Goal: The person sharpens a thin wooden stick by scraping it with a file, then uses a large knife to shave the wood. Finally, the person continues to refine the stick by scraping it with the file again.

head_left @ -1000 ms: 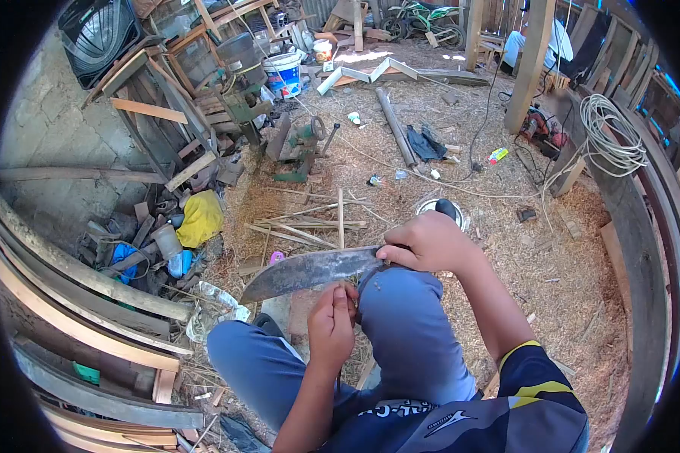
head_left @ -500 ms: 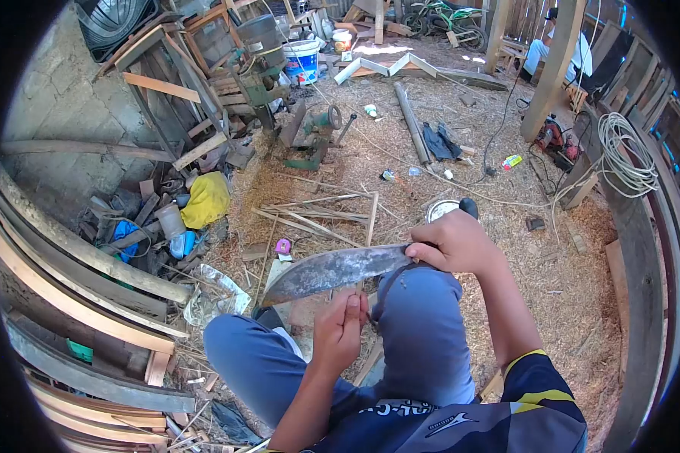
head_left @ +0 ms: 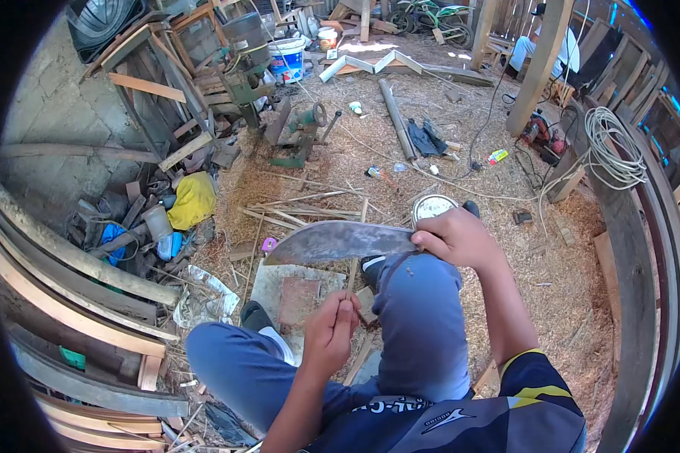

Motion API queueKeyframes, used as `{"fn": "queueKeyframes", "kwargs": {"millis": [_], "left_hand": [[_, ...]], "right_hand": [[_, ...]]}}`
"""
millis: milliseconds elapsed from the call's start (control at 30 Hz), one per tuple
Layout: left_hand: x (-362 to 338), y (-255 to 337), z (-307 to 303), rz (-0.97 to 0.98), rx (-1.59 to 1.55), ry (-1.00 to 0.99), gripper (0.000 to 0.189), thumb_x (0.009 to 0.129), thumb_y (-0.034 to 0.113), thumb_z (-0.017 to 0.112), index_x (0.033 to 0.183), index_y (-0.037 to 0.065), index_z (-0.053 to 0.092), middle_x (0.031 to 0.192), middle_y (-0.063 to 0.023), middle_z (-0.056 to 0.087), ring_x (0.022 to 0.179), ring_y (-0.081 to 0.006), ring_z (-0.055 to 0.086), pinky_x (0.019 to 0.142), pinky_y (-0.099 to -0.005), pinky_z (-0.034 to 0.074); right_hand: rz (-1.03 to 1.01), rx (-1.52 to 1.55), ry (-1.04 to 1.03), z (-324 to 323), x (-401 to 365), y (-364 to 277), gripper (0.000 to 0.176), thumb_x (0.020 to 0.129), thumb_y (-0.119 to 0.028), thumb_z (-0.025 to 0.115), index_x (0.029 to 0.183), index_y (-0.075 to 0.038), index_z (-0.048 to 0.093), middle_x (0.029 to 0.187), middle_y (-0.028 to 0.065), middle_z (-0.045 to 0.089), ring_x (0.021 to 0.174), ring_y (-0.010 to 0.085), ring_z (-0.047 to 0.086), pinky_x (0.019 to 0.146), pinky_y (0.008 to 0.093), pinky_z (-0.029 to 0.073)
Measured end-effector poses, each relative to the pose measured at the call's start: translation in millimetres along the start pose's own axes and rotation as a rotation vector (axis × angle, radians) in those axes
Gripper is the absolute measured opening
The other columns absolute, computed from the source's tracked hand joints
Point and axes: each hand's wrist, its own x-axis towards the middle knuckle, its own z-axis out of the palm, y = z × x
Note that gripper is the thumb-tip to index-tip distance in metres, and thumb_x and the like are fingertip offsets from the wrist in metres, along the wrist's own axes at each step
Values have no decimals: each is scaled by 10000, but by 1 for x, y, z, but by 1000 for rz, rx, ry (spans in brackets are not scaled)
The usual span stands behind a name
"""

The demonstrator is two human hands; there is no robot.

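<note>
Fingers of the left hand (head_left: 329, 332) are pinched shut on a thin wooden strip (head_left: 353, 276), below the machete (head_left: 340, 243). Those of the right hand (head_left: 459, 238) curl closed around the machete's grip end beside the right knee (head_left: 421, 291), its blade pointing left. Beyond lie loose sticks (head_left: 298, 214) on the shavings, then a bucket (head_left: 287, 60) and, behind a post (head_left: 539, 72), a seated person (head_left: 525, 54).
</note>
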Motion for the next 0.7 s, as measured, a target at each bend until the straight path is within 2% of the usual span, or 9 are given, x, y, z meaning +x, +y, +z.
{"fn": "queueKeyframes", "kwargs": {"millis": [167,267,367,467,567,700], "left_hand": [[21,7,-2,-53,-144,56,266,1132,199,480,1028,8,633,719,16,545,612,-56,483,552,-253,390],[29,0,-7,-5,-79,100,292,1135,212,484,995,12,645,713,25,534,612,-49,473,547,-245,383],[27,5,-7,-83,-121,122,302,1137,219,486,987,16,652,709,28,528,610,-48,473,544,-246,378],[22,12,-11,-110,-75,66,300,1140,225,486,984,24,644,703,31,528,594,-47,467,538,-242,372],[9,13,-14,-35,-29,10,295,1141,225,483,974,30,627,694,37,519,577,-48,455,531,-240,363],[-4,2,-17,-39,-38,-24,285,1140,214,479,958,38,609,679,40,496,572,-48,446,527,-237,358]], "right_hand": [[-77,-73,-46,12,25,-26,473,1010,-506,601,820,-93,729,687,181,650,679,408,671,630,508,502],[-127,-50,-49,19,35,-38,490,1006,-525,601,809,-95,732,686,168,661,675,409,670,636,511,511],[-112,-98,-90,19,38,-40,491,1004,-523,602,803,-92,724,696,168,664,685,413,669,640,511,508],[-139,-54,-59,17,35,-34,480,1010,-500,597,805,-81,707,697,180,653,689,416,662,638,514,497],[-89,28,-46,16,26,-19,464,1019,-470,588,809,-68,688,691,195,634,689,420,653,633,518,481],[-43,54,-17,7,12,-5,435,1027,-434,586,815,-66,683,683,204,618,672,418,640,626,511,468]]}}
